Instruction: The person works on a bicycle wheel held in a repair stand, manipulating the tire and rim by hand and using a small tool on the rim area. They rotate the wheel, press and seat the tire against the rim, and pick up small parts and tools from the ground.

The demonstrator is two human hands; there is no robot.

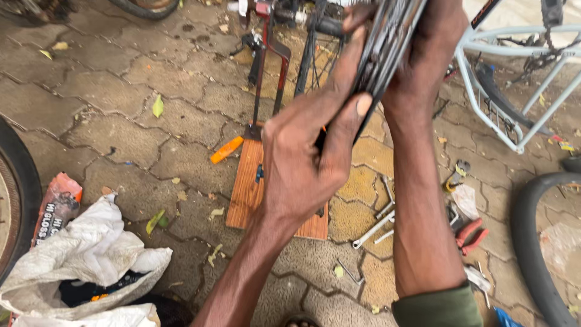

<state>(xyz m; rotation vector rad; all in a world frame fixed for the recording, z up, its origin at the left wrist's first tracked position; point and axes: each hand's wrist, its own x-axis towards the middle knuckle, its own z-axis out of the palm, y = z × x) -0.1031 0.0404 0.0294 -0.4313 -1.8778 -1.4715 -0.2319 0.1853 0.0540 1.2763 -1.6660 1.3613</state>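
a: what's each hand on?

b: both on the same thing, a bundle of thin metal spokes (387, 36) held up close to the camera. left hand (302, 163) sits lower, fingers curled round the bundle's lower part, thumb (354, 115) pressed flat against its side. right hand (433, 48) is higher, wrapped round the upper stretch, back of the hand facing the lens.

a: axis?

b: long axis runs steeply, lower-left to upper-right, from the left palm up past the right hand and out of the top edge. so the bundle lies between the two hands, left hand nearer its lower end, right hand nearer the top.

a: grip state?

b: both closed on the bundle, left clearly pinching, right closed too but its fingertips are behind the metal.

a: hidden stuff?

b: top end of the bundle is cut off by the frame. lower end is buried in the left palm. can't count the pieces, they blur into one dark shiny strip. might be rim section rather than loose spokes, hard to tell.

a: around it?

b: below on the paving, a wooden board (248, 188) with an orange-handled tool (227, 149) beside it, spanners (378, 221) and red-handled pliers (471, 235) to the right, a pale bicycle frame (514, 91) upper right, a tyre (532, 242) at the right edge, a white sack (91, 254) lower left.
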